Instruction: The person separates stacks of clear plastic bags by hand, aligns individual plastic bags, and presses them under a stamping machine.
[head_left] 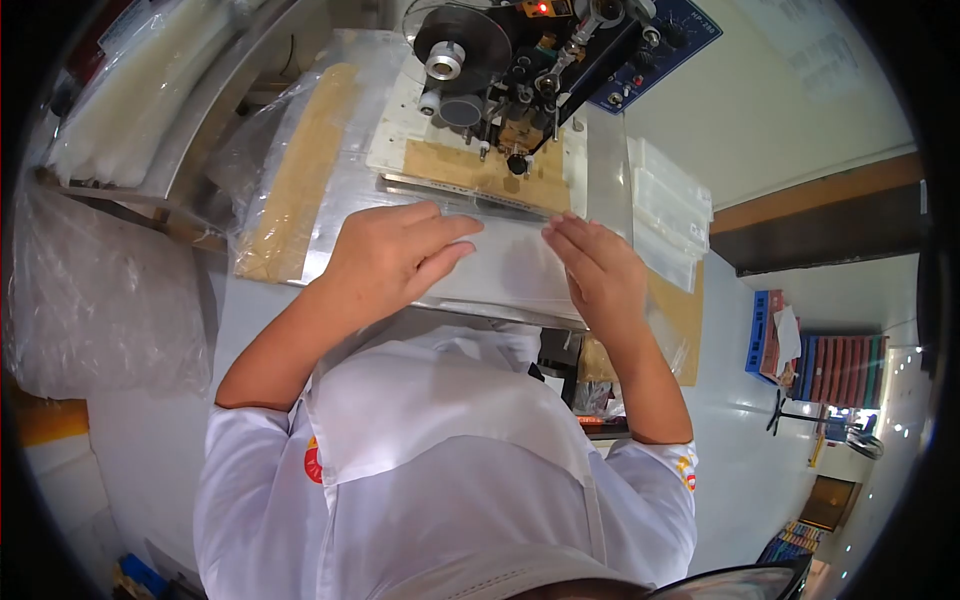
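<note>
My left hand (395, 252) is over the front of the metal worktop (345, 215), its fingers stretched to the right and the thumb apart from them. Across from it, my right hand (603, 272) has its fingers extended and close together, tips near the front right corner of the machine's plate. Between my hands the surface looks pale and slightly cloudy; I cannot tell whether a clear plastic sheet lies there. Just beyond my fingertips stands a stamping machine (525, 110) with a large reel (460, 50) and a tan pad (480, 172) on its white base.
Clear plastic bags with a brown strip (295, 180) lie to the left, and a stack of clear printed bags (672, 215) to the right. A metal shelf (190, 150) holds more plastic at upper left. The blue control panel (665, 50) is behind the machine. Binders (840, 370) stand far right.
</note>
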